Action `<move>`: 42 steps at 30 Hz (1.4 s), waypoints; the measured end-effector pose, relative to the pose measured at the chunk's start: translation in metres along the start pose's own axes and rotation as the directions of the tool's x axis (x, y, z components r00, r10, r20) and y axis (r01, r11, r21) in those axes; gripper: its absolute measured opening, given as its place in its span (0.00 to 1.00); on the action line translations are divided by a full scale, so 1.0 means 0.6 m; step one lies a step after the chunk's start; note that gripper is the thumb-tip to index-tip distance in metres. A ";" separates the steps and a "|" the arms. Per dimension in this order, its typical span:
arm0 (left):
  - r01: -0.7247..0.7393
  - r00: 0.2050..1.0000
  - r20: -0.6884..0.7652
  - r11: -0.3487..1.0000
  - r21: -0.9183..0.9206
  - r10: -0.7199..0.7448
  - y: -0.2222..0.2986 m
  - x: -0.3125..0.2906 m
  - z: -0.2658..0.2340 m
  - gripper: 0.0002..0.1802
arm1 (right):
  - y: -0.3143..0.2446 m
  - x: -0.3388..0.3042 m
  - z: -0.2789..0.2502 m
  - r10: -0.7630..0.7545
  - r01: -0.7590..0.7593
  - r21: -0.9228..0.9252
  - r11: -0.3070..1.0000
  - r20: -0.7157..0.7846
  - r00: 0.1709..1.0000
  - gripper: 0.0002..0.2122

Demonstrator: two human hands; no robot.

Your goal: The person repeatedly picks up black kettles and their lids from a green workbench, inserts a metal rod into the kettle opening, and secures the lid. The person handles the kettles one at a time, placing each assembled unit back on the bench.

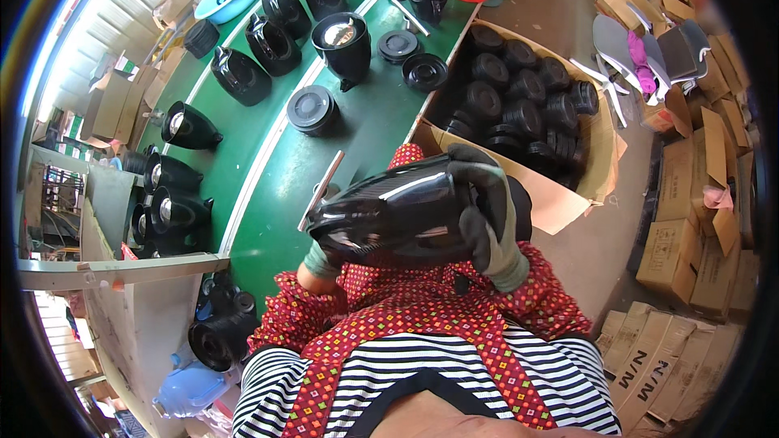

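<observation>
Glossy black plastic, the kettle body [389,215] is held on its side at chest height, long axis running left to right. Its base end is gripped by the gloved right hand [487,215]; the left hand [324,259] (mostly hidden) is pressed beneath the mouth end, above the green conveyor [357,130].

Right hand [487,211]: in a dark grey-green work glove, raised in front of the chest, fingers curled and closed over the right end of the glossy black kettle body [389,215].
Right wrist: bent, glove cuff just below the kettle body, red patterned sleeve behind it.
Left hand [324,259]: gloved, mostly hidden under the left end of the kettle body, supporting it from below; grip cannot be made out.
Left forearm: red patterned sleeve, angled up toward the kettle body.
</observation>
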State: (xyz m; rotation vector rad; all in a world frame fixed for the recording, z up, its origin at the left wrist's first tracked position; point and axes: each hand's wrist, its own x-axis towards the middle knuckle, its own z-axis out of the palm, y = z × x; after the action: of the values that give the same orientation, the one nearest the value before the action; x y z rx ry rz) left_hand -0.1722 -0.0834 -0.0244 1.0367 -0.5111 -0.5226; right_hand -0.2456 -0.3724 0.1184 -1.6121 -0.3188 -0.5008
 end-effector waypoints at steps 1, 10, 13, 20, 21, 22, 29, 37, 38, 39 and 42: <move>-0.088 0.996 0.051 0.912 0.400 0.074 0.015 -0.001 -0.017 0.32 | 0.018 -0.010 0.001 0.120 -0.113 0.110 0.988 -0.064 0.991 0.24; 0.239 0.971 -0.233 0.137 0.961 -0.054 0.247 0.113 0.088 0.19 | 0.107 -0.060 0.019 0.283 -0.242 0.235 0.941 -0.158 0.946 0.28; 0.175 0.966 -0.203 -0.172 0.969 -0.161 0.280 0.144 0.140 0.22 | 0.020 0.015 0.029 -0.172 0.185 -0.049 0.982 0.189 0.967 0.38; -0.132 0.989 0.146 0.328 0.935 -0.018 0.320 0.124 0.133 0.47 | -0.024 0.038 0.006 0.068 0.206 -0.521 0.829 0.459 0.886 0.46; -0.253 0.967 0.241 0.247 0.935 0.077 0.327 0.114 0.132 0.48 | -0.027 0.036 0.001 0.111 0.169 -0.557 0.813 0.433 0.895 0.45; -0.148 0.984 0.172 0.367 0.918 -0.034 0.325 0.103 0.131 0.52 | -0.026 0.037 -0.001 0.106 0.169 -0.549 0.819 0.433 0.895 0.44; -0.211 0.977 0.203 0.196 0.958 0.063 0.226 0.094 0.150 0.43 | -0.037 0.050 0.000 0.130 0.262 -0.650 0.713 0.491 0.861 0.38; -0.237 0.971 0.221 0.254 0.938 0.088 0.220 0.104 0.158 0.35 | -0.046 0.056 0.018 0.149 0.301 -0.695 0.653 0.508 0.848 0.29; -0.236 0.972 0.226 0.284 0.929 0.069 0.221 0.106 0.154 0.35 | -0.041 0.054 0.017 0.134 0.308 -0.691 0.654 0.506 0.852 0.29; -0.234 0.972 0.230 0.312 0.921 0.049 0.220 0.106 0.152 0.35 | -0.044 0.060 0.012 0.175 0.240 -0.640 0.730 0.515 0.839 0.30; -0.280 0.959 0.251 0.296 0.913 0.131 0.212 0.093 0.156 0.36 | -0.064 0.103 -0.029 0.357 -0.319 -0.167 0.933 0.563 0.746 0.35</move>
State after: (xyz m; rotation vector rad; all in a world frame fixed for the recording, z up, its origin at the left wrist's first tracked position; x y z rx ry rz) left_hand -0.1669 -0.1282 0.1372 2.0646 -1.1398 0.0363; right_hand -0.2136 -0.3910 0.1833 -1.8108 -0.4583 0.2939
